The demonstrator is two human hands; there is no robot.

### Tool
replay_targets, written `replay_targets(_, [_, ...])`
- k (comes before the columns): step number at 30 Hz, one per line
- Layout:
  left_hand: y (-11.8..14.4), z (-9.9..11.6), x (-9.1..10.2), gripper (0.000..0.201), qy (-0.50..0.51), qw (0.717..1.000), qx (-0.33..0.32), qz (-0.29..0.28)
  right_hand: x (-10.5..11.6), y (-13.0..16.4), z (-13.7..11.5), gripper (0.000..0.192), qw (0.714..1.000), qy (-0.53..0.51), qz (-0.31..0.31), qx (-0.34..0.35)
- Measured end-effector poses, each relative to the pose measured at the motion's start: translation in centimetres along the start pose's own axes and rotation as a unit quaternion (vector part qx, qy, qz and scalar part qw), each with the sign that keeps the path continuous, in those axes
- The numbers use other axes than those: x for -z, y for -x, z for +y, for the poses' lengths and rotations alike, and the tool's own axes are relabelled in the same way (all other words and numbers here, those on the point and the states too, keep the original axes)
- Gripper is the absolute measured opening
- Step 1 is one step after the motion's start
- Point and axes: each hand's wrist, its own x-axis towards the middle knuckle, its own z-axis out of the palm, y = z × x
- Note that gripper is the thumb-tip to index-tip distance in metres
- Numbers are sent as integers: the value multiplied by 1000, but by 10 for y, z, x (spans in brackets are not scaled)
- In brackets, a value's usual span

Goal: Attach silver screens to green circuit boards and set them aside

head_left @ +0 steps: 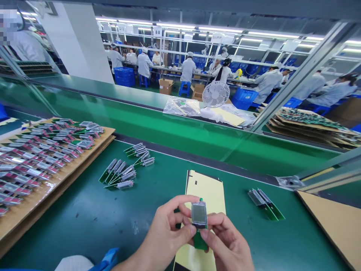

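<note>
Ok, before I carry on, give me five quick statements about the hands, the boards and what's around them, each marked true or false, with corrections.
1. The left hand and right hand both hold one green board. True.
2. Its screen faces away from the camera. False: it faces the camera.
3. Two loose boards lie to the right of the pale yellow sheet. True.
4. The fan beyond the partition is red. False: it is white.
5. The brown cardboard on the left bears many boards set out in rows. True.
</note>
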Motion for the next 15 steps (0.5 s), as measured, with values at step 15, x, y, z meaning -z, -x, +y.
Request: replay_targets(15, [-3,-6,-1,31,-43,999,-9,6,1,-2,-5,27,993,112,-17,46])
